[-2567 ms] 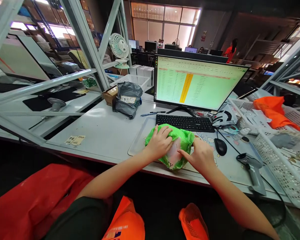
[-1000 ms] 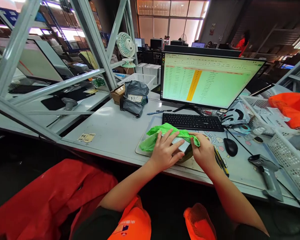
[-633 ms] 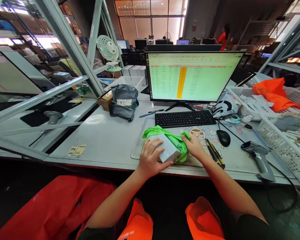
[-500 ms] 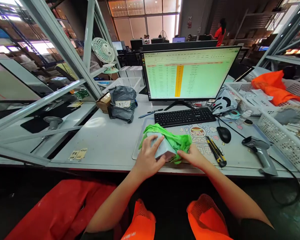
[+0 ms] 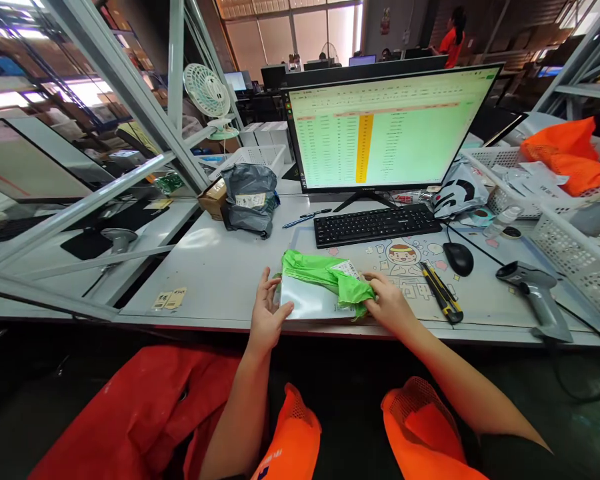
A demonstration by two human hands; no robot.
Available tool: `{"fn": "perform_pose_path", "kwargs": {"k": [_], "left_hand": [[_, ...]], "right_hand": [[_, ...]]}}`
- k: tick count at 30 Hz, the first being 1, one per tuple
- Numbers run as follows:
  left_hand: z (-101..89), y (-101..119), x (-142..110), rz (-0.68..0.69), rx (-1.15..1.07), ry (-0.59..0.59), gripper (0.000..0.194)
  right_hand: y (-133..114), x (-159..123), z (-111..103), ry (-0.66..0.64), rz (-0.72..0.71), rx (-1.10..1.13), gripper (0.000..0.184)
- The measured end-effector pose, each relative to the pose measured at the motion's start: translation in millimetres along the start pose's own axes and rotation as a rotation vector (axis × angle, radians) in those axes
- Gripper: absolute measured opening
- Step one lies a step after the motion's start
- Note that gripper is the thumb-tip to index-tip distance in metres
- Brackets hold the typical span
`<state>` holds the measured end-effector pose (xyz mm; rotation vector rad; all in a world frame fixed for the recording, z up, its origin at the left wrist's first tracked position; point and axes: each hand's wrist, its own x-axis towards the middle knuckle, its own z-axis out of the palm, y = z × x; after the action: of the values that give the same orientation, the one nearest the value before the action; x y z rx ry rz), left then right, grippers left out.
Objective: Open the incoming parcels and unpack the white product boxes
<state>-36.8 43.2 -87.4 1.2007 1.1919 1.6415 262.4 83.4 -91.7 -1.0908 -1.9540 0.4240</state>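
**Glossy white box (image 5: 307,300), partly covered by a crumpled bright green plastic bag (image 5: 313,268), is sitting between a bare left hand (image 5: 269,313) and a bare right hand (image 5: 387,307)**

A long white desk (image 5: 220,280) is stretching across the view, and a wide black-framed monitor (image 5: 390,127) is standing near its back, showing a spreadsheet with one orange column. At the right, a white perforated plastic basket (image 5: 575,247) is lining the desk. A pale mat with cartoon drawings (image 5: 480,300) is lying in front of the monitor, and a black keyboard (image 5: 377,225) is resting below the screen. A dark grey plastic parcel (image 5: 250,200) is lying left of the monitor.

The box is occupying the desk's front edge, nearer the person than the keyboard; whether it is touching the desktop cannot be told. The green bag is draping over its top and right end. The left hand is curling round the box's left end, holding it between thumb and fingers. The right hand is pinching the bag at the other end.

Farther right, a grey pistol-shaped scanner (image 5: 533,293) is lying near the basket. A yellow-and-black utility knife (image 5: 441,293) is lying on the mat, just beside a black mouse (image 5: 458,259).
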Motion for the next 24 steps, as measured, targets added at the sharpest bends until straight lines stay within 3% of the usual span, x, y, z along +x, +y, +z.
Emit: {"fn": "perform_pose_path", "kwargs": {"k": [3, 6, 9, 11, 13, 15, 17, 20, 24], "left_hand": [[-2.1, 5.1, -4.0, 0.040, -0.053, -0.015, 0.055], [2.9, 5.9, -2.3, 0.045, -0.109, 0.042, 0.055], [8.6, 2.4, -0.6, 0.005, -0.192, 0.180, 0.053], [9.0, 0.5, -1.3, -0.038, -0.225, 0.233, 0.055], [5.1, 0.6, -1.9, -0.091, -0.231, 0.224, 0.060], [-2.4, 2.8, -0.3, -0.153, -0.214, 0.166, 0.065], [-11.4, 7.1, 4.4, -0.232, -0.190, 0.074, 0.067], [-22.2, 16.8, 12.3, -0.320, -0.169, -0.089, 0.073], [-23.6, 37.2, 9.6, -0.371, -0.147, -0.193, 0.088]], "right_hand": [[0.1, 5.3, -3.2, 0.043, 0.022, -0.001, 0.006], [-2.6, 10.4, 0.8, 0.030, 0.187, 0.062, 0.024], [-4.0, 7.7, 5.3, -0.100, 0.391, 0.241, 0.054], [-5.2, 0.3, 5.7, -0.221, 0.449, 0.387, 0.077], [-7.3, -8.6, 4.1, -0.327, 0.455, 0.479, 0.093], [-9.3, -14.9, 1.6, -0.376, 0.419, 0.492, 0.095], [-8.9, -15.9, -1.5, -0.314, 0.329, 0.424, 0.085], [-0.3, -7.3, -11.2, -0.048, 0.209, 0.237, 0.069], [15.6, 6.3, -54.4, 0.265, 0.205, 0.034, 0.069]]}}
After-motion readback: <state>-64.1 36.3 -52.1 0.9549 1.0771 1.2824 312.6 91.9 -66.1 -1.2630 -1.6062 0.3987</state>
